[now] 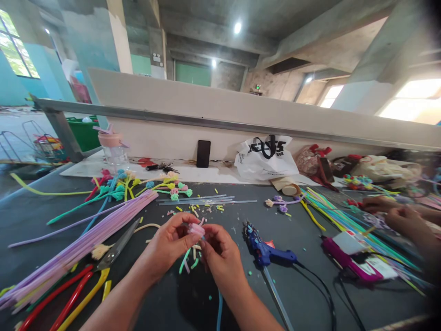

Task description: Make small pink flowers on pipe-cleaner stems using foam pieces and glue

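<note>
Between the fingertips of both my hands is a small pink pipe-cleaner flower [196, 229]. My left hand [171, 239] pinches it from the left, thumb and forefinger on the looped petals. From the right, my right hand [222, 253] closes on its underside, where the fingers partly hide it. A blue pipe-cleaner stem [219, 309] hangs below my right hand; I cannot tell where its upper end joins. Short green and cream pipe-cleaner offcuts [188, 262] lie beneath my hands. To the right rests a blue hot glue gun [268, 250] with a clear glue stick in it.
Pink and purple pipe cleaners [93, 239], pliers and scissors with red and yellow handles [86, 285] lie left. Finished flowers [119, 191], glue sticks [206, 199], a phone [203, 154] and a white bag [265, 158] are farther back. A co-worker's hands [396, 211] work at right.
</note>
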`<state>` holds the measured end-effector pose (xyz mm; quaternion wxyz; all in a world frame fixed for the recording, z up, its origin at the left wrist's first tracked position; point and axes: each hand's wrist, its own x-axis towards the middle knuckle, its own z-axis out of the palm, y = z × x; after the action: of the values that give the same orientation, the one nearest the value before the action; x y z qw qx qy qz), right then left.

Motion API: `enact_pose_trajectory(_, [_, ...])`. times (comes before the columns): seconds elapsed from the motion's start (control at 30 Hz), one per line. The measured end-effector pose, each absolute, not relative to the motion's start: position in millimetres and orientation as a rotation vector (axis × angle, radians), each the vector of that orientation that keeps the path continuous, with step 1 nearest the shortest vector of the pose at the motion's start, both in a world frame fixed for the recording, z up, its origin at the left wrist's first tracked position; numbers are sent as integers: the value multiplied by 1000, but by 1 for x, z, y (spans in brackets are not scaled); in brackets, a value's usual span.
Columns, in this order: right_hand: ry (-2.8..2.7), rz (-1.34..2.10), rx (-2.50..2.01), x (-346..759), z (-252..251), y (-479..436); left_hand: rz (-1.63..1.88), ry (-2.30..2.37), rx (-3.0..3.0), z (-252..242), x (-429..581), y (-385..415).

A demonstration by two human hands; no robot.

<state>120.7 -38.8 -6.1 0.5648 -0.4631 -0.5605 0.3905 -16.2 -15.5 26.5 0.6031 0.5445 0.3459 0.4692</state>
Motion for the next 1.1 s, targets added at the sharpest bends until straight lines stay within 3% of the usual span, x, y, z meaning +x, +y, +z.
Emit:
enact_pose_trajectory(0.23, [-1410,810,-1088,122,-8,-40,1097,875,1313,28,-16,-16])
enact_pose_trajectory(0.63, [-1104,1239,-909,121,6,-42,1061,844,1282,23,-14,-17])
enact_pose_trajectory(1.1, [-1293,979,-838,122,6,-46,1083,768,1221,26,-10,-21])
